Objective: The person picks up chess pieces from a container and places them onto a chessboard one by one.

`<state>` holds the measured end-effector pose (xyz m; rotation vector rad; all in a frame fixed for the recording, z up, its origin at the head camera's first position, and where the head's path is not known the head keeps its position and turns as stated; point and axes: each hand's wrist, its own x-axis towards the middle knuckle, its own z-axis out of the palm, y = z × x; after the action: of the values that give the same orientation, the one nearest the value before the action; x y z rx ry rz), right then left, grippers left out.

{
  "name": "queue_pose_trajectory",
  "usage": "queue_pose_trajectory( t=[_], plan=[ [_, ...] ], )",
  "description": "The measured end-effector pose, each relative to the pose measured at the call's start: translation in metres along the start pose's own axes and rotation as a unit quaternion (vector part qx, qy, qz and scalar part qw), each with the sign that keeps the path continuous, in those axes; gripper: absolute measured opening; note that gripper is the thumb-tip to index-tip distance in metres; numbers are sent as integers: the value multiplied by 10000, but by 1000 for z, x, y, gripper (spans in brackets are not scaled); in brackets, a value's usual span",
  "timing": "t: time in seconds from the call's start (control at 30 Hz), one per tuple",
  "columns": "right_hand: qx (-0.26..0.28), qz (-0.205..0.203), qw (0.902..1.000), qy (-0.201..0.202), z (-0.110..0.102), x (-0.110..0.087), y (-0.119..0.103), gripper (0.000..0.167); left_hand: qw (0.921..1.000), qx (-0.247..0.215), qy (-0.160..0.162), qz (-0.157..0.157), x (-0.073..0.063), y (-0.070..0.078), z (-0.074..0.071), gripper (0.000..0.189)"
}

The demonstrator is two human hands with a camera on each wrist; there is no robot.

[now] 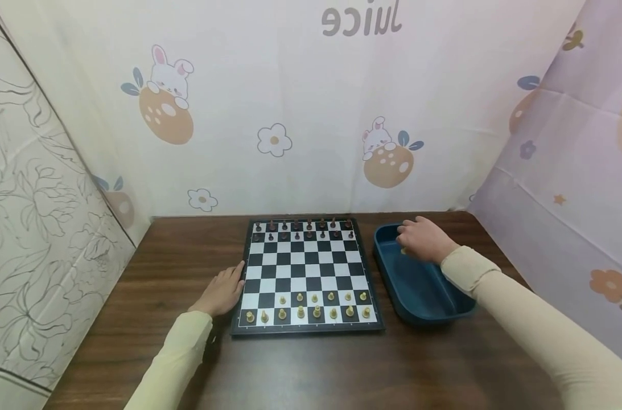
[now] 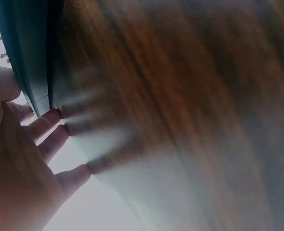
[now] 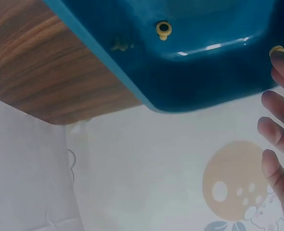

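A black-and-white chessboard (image 1: 304,256) lies on the table, with dark pieces (image 1: 296,225) along the far rows and pale yellow pieces (image 1: 317,311) along the near ones. My left hand (image 1: 222,291) rests at the board's left edge, fingers extended and tips down on the wood in the left wrist view. Over the far end of a blue tray (image 1: 418,285), my right hand (image 1: 424,239) pinches a small yellow chess piece (image 3: 277,49) between thumb and forefinger; the fingers partly hide it. Another yellow chess piece (image 3: 164,29) lies in the tray, its dark base showing.
Brown wooden table (image 1: 188,250) surrounds the board and tray. A printed curtain (image 1: 275,102) with rabbits and fruit stands right behind the table's far edge, and a purple one (image 1: 572,199) closes off the right side.
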<state>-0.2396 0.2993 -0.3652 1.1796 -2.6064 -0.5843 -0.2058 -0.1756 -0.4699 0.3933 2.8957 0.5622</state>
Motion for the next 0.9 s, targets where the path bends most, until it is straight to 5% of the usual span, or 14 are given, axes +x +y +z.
queue_pose_trajectory(
  t=[0.4,0.9],
  plan=[
    [-190,-52,9998,-95,-31,16,-14,16,10000,-28,-42,39,1,-2,1,55],
    [-547,-315,9963,-589,-70,73,-70,14,10000,-2,16,60,2,-2,2,54]
  ],
)
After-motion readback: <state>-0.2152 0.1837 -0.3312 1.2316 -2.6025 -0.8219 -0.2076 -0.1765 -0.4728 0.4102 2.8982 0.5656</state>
